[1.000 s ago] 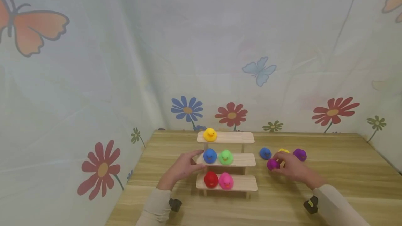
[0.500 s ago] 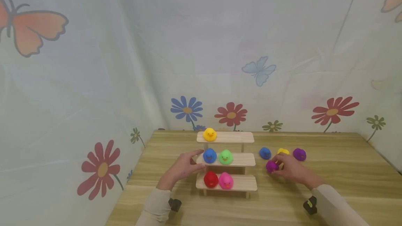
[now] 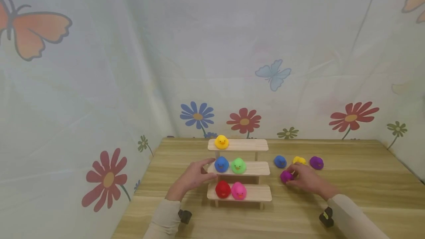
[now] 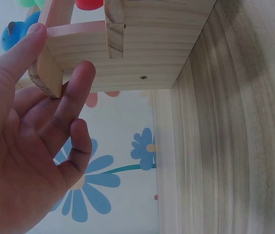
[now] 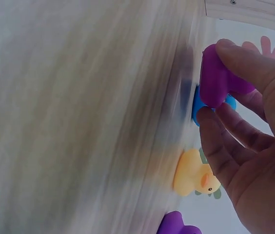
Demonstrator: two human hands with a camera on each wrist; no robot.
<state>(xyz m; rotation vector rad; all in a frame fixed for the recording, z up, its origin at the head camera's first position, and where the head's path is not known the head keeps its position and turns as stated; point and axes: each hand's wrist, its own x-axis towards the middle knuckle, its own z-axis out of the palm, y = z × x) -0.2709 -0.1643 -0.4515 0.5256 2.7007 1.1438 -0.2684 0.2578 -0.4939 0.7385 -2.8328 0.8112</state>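
Note:
A three-tier wooden display stand [image 3: 255, 193] stands mid-table in the head view. My left hand [image 3: 192, 177] holds the left end of its middle shelf, thumb in front and fingers behind, as the left wrist view shows. On that shelf sit a blue rubber duck [image 3: 221, 164] and a green one [image 3: 238, 166]. The top shelf bears a yellow duck [image 3: 221, 142]; the bottom one, a red duck [image 3: 223, 189] and a pink duck [image 3: 239, 191]. Right of the stand, my right hand [image 3: 308, 178] pinches a purple duck [image 5: 214, 78] between thumb and fingers, close over the table.
Behind my right hand, a blue duck [image 3: 280, 162], a yellow duck [image 3: 299, 160] and another purple duck [image 3: 317, 162] rest on the wood-grain table [image 3: 372, 187]. A pale curtain [image 3: 212, 47] printed with flowers and butterflies hangs along the table's back and left side.
My right hand and the purple duck have shifted slightly toward me and to the left, so more of the yellow duck behind shows. The left hand stays put.

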